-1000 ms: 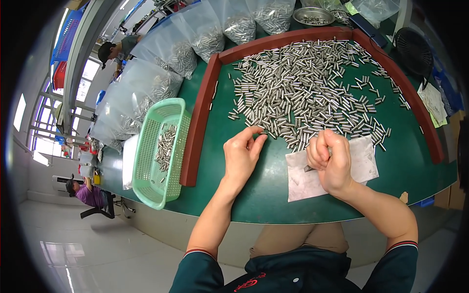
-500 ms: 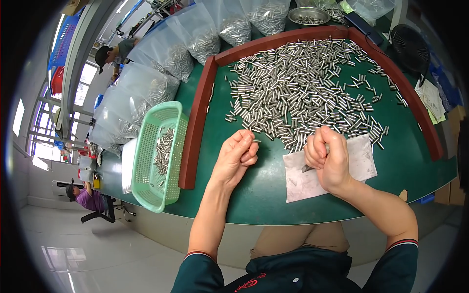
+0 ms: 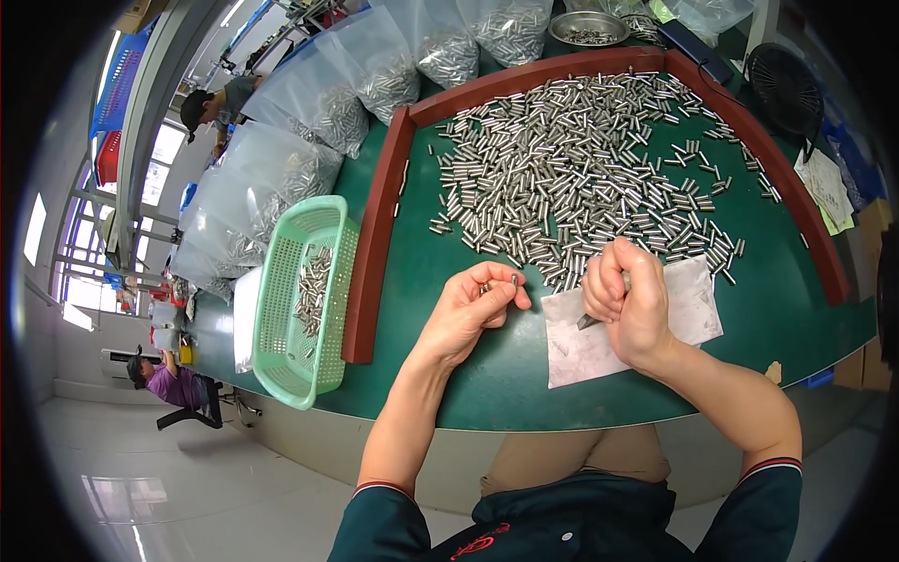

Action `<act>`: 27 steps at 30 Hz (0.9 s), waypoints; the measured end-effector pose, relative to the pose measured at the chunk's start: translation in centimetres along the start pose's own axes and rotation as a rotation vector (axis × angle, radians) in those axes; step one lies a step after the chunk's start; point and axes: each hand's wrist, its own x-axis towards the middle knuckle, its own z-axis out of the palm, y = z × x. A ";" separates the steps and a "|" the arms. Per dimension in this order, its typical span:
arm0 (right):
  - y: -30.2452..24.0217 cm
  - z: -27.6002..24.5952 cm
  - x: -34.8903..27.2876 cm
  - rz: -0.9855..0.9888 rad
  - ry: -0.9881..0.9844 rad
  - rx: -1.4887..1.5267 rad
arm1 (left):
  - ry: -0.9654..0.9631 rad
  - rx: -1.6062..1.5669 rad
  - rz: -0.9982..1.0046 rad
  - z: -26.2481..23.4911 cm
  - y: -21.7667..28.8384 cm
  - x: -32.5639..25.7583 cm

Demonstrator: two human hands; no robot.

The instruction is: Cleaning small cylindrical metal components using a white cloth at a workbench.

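Metal pin (image 3: 514, 279) between left fingertips (image 3: 506, 290)

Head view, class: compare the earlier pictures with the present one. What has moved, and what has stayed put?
The left hand drew back from the pile of metal pins toward the body, now pinching a small pin. The right hand stayed fisted over the white sheet. The green basket is unchanged.
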 end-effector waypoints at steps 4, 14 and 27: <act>0.1 0.1 -0.1 0.002 -0.003 0.014 | -0.005 0.012 0.004 0.0 0.0 -0.2; 0.3 -0.2 -0.1 -0.003 0.004 0.004 | 0.078 0.803 0.253 4.3 -1.8 -1.7; 0.4 -0.2 -1.1 -0.072 -0.004 -0.004 | 0.102 1.084 0.442 5.5 -2.5 -1.6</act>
